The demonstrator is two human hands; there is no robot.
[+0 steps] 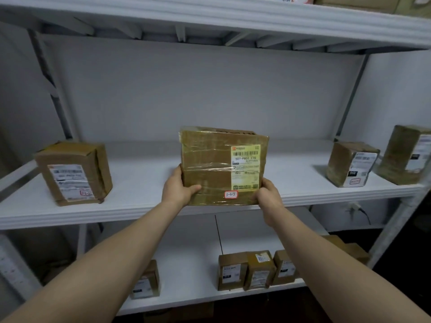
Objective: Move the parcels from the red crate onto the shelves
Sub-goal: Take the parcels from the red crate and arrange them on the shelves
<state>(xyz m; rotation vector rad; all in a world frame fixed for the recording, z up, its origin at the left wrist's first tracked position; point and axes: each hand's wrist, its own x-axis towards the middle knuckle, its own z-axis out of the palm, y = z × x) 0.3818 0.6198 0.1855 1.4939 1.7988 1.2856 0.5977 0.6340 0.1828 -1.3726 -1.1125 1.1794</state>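
Observation:
A taped brown cardboard parcel [210, 164] with a yellow shipping label and a small red-edged sticker stands upright at the front edge of the middle white shelf [140, 183]. My left hand [178, 186] grips its lower left corner, thumb across the front face. My right hand [268, 194] holds its lower right corner. The parcel's bottom edge sits at the shelf lip. The red crate is out of view.
On the same shelf another labelled parcel [74, 173] stands at the left and two parcels [352, 163] stand at the right end. The lower shelf [191, 252] carries several small boxes [256, 269]. An upper shelf [210, 12] runs overhead.

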